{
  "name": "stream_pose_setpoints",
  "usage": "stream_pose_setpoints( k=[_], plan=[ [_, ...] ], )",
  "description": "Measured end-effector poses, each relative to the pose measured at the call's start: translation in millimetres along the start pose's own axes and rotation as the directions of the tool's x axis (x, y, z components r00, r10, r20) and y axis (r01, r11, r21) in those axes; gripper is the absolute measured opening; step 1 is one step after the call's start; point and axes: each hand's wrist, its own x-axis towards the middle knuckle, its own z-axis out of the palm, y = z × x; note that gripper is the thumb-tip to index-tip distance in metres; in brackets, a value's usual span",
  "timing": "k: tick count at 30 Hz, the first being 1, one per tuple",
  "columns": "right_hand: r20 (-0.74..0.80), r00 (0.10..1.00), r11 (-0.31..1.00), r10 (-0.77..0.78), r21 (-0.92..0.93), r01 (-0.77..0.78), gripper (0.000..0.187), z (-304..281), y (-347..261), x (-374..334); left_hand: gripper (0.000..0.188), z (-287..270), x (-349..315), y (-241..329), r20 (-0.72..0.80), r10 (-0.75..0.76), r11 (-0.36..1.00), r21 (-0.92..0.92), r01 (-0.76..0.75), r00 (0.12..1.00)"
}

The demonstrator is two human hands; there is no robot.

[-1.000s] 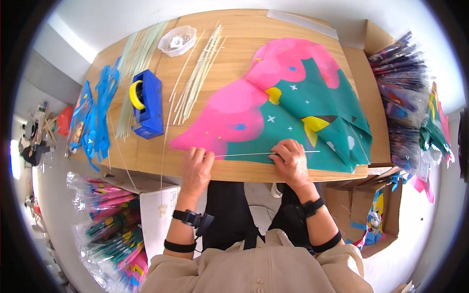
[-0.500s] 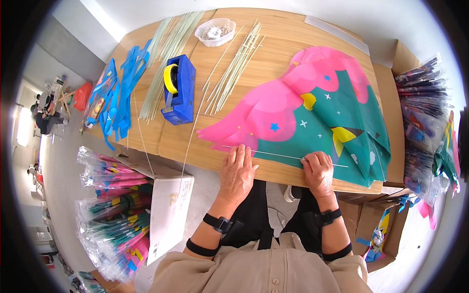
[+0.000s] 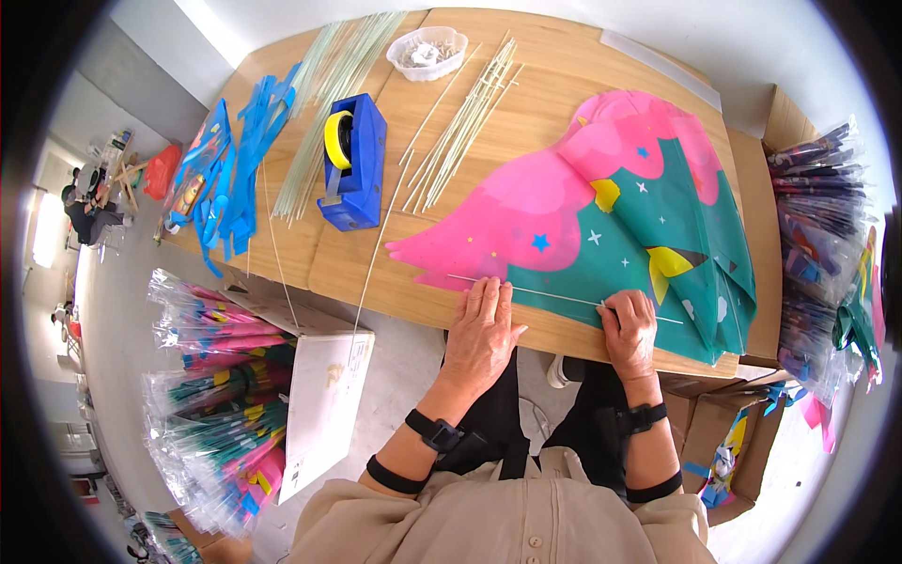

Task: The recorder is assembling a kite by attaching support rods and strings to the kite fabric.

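Note:
A thin pale rod (image 3: pixel 554 294) lies along the near edge of a folded pink and green printed sheet (image 3: pixel 550 211), which looks like kite fabric. My left hand (image 3: pixel 484 329) rests on that edge with its fingers stretched out flat over the rod, near the pink part. Farther right, my right hand (image 3: pixel 631 334) has curled fingers, with thumb and forefinger pinching the rod at the green edge. The rod's two ends stick out beyond my hands. Yellow patches, blue stars and white crosses mark the sheet.
A blue tape dispenser (image 3: pixel 355 179), loose pale sticks (image 3: pixel 460 132) and a clear tub (image 3: pixel 427 54) of small pieces stand on the wooden table (image 3: pixel 413 320). Blue strips (image 3: pixel 249 160) lie left. Boxes of bagged sheets (image 3: pixel 225 404) flank the table; an open carton (image 3: pixel 752 451) sits lower right.
My left hand has slid right along the sheet's near edge. My right hand and the rod have shifted slightly right too. The whole view has moved a little.

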Motion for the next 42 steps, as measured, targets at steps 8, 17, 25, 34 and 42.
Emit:
stream_pose_setpoints(
  k=[8, 17, 25, 34, 42],
  plan=[
    [0.074, 0.997, 0.991, 0.025, 0.126, -0.035, 0.011, -6.5, 1.9, 6.0, 0.060, -1.2, -1.6, -0.3, -0.016, -0.013, 1.000, -0.004, 0.013, 1.000],
    [0.069, 0.997, 0.990, 0.017, 0.141, -0.027, 0.010, -8.4, -0.9, 6.2, 0.059, -0.8, -3.1, -0.8, -0.035, -0.003, 1.000, -0.006, 0.002, 0.999],
    [0.052, 0.999, 0.996, -0.016, 0.093, 0.011, 0.010, -5.9, -2.8, 8.0, 0.056, 0.0, -2.8, 0.7, -0.038, 0.003, 1.000, 0.011, -0.003, 0.999],
    [0.033, 0.999, 0.998, -0.041, 0.055, 0.039, 0.011, 9.1, -12.9, 11.0, 0.059, 2.4, -2.1, 1.1, -0.001, 0.006, 1.000, 0.023, -0.006, 1.000],
    [-0.030, 0.999, 0.997, -0.040, 0.072, 0.043, 0.013, 17.5, -16.4, 7.5, 0.060, 2.8, -3.2, 0.1, 0.003, 0.004, 0.999, 0.034, -0.004, 1.000]
  ],
)
